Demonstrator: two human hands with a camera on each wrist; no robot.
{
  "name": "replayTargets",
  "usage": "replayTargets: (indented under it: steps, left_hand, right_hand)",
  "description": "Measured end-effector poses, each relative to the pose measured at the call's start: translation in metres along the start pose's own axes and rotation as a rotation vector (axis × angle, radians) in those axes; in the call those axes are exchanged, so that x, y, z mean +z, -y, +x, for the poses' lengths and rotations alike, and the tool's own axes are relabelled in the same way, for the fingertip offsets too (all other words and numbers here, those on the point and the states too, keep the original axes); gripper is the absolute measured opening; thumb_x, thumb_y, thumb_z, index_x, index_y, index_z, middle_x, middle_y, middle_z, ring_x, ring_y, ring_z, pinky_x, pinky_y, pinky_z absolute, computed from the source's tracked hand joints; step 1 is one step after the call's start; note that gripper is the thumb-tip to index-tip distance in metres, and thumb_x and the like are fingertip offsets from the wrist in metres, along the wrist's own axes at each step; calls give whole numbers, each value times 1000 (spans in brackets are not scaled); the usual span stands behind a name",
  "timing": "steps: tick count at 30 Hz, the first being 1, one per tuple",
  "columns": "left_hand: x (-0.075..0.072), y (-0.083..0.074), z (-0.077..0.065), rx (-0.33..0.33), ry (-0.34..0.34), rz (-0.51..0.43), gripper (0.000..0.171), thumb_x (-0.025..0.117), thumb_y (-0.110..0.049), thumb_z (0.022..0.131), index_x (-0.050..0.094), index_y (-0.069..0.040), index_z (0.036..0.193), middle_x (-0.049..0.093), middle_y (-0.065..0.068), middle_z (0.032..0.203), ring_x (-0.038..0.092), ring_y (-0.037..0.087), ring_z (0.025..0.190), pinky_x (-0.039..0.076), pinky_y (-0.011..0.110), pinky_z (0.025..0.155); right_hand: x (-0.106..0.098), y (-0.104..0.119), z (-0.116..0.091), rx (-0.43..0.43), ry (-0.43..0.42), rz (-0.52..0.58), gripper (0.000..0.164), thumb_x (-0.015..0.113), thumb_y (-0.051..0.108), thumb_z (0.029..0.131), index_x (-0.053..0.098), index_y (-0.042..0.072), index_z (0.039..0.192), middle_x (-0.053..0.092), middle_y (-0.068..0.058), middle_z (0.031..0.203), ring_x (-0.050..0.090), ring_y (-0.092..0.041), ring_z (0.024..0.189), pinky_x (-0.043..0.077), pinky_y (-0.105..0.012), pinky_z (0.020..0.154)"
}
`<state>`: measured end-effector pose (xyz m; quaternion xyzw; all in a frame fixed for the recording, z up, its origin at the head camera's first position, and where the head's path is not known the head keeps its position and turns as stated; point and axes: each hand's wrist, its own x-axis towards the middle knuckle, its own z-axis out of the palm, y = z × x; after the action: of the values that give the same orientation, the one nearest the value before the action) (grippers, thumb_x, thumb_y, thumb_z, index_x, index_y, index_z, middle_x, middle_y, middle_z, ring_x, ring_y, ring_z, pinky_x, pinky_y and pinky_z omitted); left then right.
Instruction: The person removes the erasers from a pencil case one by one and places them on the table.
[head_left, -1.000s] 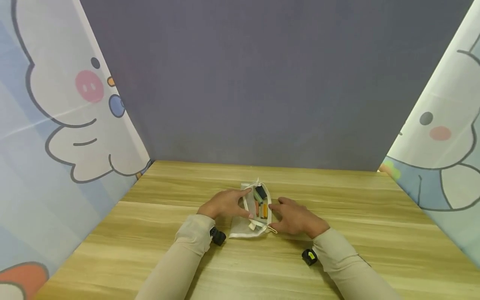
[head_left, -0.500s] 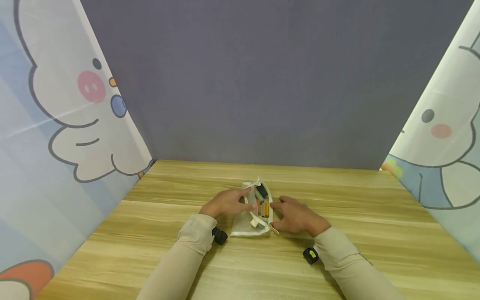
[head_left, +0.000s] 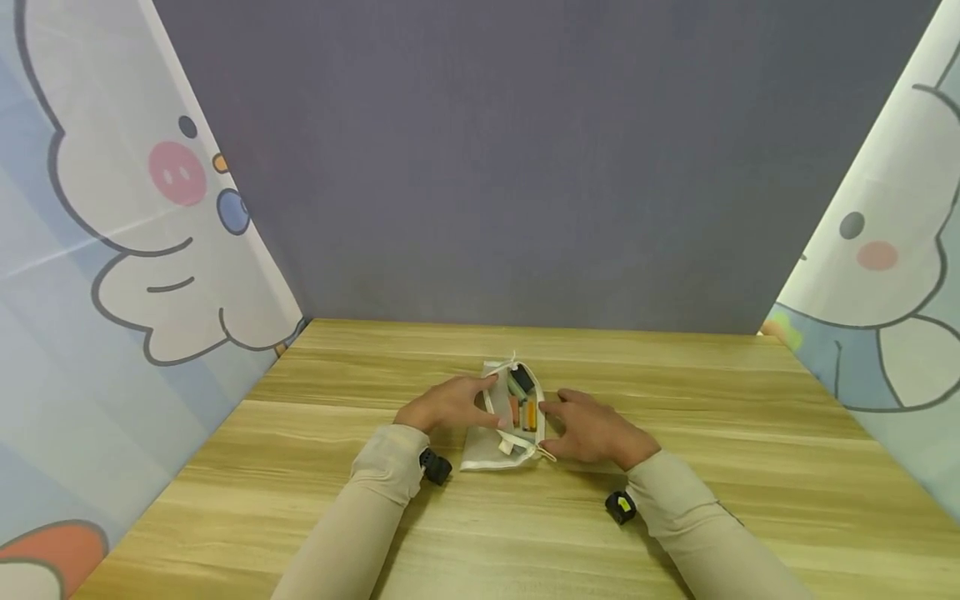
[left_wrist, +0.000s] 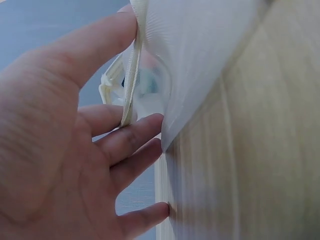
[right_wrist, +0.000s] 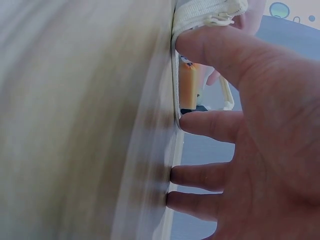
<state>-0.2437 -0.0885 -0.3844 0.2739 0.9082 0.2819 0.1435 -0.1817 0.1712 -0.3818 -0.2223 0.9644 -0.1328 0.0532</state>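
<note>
A white mesh drawstring bag [head_left: 483, 448] lies on the wooden table, its mouth spread wide. Several small pieces show inside: a dark block [head_left: 522, 378], a green piece [head_left: 517, 388], a reddish piece [head_left: 514, 410] and a yellow-orange piece [head_left: 532, 415]. My left hand [head_left: 452, 403] is at the left side of the mouth; in the left wrist view its spread thumb and fingers touch the cream rim [left_wrist: 131, 80]. Opposite, my right hand [head_left: 594, 428] presses the right rim with thumb and fingertips, fingers fairly straight. The drawstring [head_left: 546, 454] loops beside the right thumb.
The wooden table [head_left: 675, 383] reaches back to a grey panel [head_left: 480, 167]. Cartoon-printed cloths [head_left: 150, 250] hang on the left and right sides. Black wrist cameras [head_left: 435, 467] sit on both wrists over the tabletop.
Both hands stay at the bag's mouth. The left thumb shifts slightly along the left rim, and the near edge of the mouth changes its fold a little.
</note>
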Motion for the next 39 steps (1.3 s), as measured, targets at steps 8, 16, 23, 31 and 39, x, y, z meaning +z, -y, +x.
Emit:
replayTargets:
  steps: [8,16,23,31,39]
  left_hand:
    - [-2,-2,0,-12,8,2,96,80,-50,83,33,-13,158,41,11,155,42,27,139,38,44,110]
    - [-2,-3,-1,-17,5,21,95,79,-52,83,34,-13,158,43,10,154,44,26,137,39,43,109]
    - [-1,-2,-1,-17,-6,66,92,77,-55,84,37,-14,156,44,8,153,44,25,138,40,42,109]
    - [0,-7,2,-7,2,104,94,76,-59,83,38,-14,156,44,7,154,43,25,139,40,42,109]
    - [0,-9,2,-2,-7,92,92,76,-56,84,39,-13,156,46,7,153,44,25,138,40,43,109]
  right_hand:
    - [-5,1,1,-4,0,-8,65,72,41,90,57,8,143,43,-28,147,45,-46,131,45,-62,97]
    - [-9,2,0,-25,3,4,60,68,42,94,57,8,143,44,-28,146,46,-46,130,44,-62,98]
    - [-10,2,4,-11,-8,10,50,62,40,98,60,11,139,49,-23,142,49,-45,126,43,-67,94]
    - [-13,0,7,38,1,13,45,64,39,98,64,15,135,56,-14,134,55,-39,119,47,-64,90]
    - [-21,3,14,29,12,54,41,66,34,95,68,8,127,62,-15,126,58,-37,117,49,-56,93]
